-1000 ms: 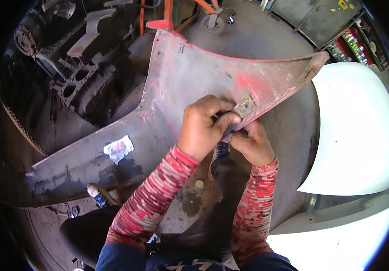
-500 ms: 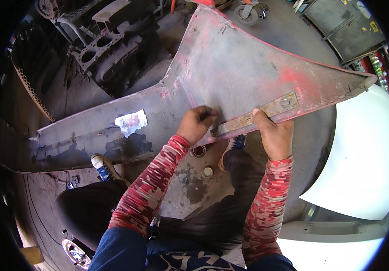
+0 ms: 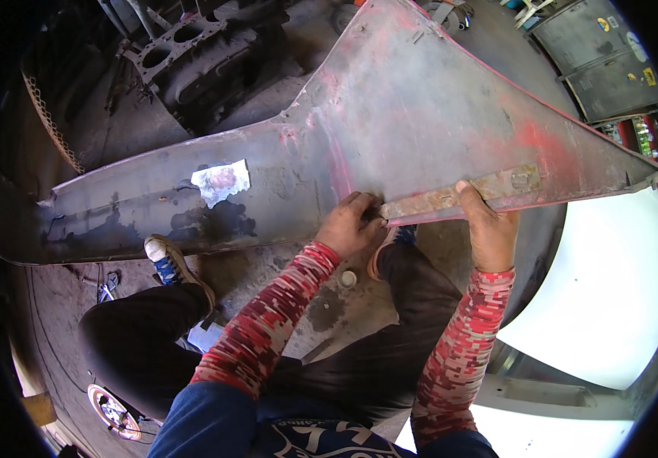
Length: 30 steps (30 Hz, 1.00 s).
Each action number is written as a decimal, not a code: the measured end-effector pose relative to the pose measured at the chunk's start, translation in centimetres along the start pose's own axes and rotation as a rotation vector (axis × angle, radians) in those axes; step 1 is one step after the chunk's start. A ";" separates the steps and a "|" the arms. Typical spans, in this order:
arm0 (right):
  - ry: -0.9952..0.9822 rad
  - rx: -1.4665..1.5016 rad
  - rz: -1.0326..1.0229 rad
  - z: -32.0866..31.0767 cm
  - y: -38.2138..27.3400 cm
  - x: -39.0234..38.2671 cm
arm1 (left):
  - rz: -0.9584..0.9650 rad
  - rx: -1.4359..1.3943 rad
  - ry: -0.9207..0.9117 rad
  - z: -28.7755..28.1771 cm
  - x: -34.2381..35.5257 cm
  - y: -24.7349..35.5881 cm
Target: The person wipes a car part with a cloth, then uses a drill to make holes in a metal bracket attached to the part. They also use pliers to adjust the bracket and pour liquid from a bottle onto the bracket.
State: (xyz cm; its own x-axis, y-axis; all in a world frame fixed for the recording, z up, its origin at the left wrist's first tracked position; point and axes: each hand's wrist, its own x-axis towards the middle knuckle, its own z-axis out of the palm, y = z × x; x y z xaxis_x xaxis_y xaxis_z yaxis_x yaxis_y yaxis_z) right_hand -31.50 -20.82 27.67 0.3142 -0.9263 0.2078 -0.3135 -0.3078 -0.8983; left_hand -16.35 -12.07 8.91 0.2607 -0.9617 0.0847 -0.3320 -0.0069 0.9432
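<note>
A large grey fender-like body panel (image 3: 413, 130) with red paint along its edges lies across my legs, its inner side up. Along its near edge runs a rusty metal strip (image 3: 436, 200). My right hand (image 3: 489, 229) grips that edge, its thumb on the strip and its fingers under the panel. At the strip's left end, my left hand (image 3: 353, 225) has its fingers curled and pinched together against the edge. What sits between those fingertips is hidden. A torn silvery-white patch (image 3: 220, 182) sticks to the panel's narrow left part, next to dark wet-looking stains.
A dirty engine block (image 3: 199, 65) stands at the far left. White body panels (image 3: 596, 282) rest on the right, close to my right arm. A metal cabinet (image 3: 600, 61) is at the far right. Near my feet, a small round container (image 3: 347, 278) sits on the floor.
The panel has shifted slightly to the right in view, with my right hand on it. My left hand has come down and right, from over the surface to the near edge at the strip's end.
</note>
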 end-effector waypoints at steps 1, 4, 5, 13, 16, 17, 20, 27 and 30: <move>-0.033 -0.019 -0.009 -0.2 -0.1 0.0 | 0.015 0.051 -0.022 -0.3 0.0 0.1; -0.115 -0.010 -0.006 -1.1 -0.3 -0.2 | 0.097 0.263 0.067 -1.2 -0.4 0.4; -0.131 0.034 0.016 -1.4 -0.3 -0.3 | 0.117 0.301 0.107 -1.6 -0.5 0.4; -0.191 0.100 0.092 -2.5 0.9 -0.6 | 0.151 0.344 0.193 -2.1 -0.7 0.1; -0.133 0.139 0.074 -1.3 1.1 -0.8 | 0.125 0.310 0.186 -1.8 -0.5 0.1; -0.138 0.126 0.097 -1.1 1.0 -0.8 | 0.108 0.295 0.175 -1.9 -0.5 0.2; -0.138 0.121 0.152 -0.4 0.7 -0.9 | 0.100 0.290 0.176 -1.8 -0.5 0.5; -0.099 0.189 0.100 -0.7 0.6 -0.7 | 0.141 0.123 0.144 -0.8 -1.4 1.2; -0.082 0.249 0.144 -0.7 0.7 -0.7 | 0.051 0.004 0.096 0.1 -1.6 1.4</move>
State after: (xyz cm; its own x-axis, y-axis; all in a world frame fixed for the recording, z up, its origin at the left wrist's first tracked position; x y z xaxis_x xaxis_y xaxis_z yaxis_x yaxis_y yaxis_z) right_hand -32.54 -20.56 27.14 0.3571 -0.9328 0.0485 -0.1341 -0.1025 -0.9856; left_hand -17.30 -10.55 10.08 0.3292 -0.9300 0.1635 -0.3509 0.0403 0.9355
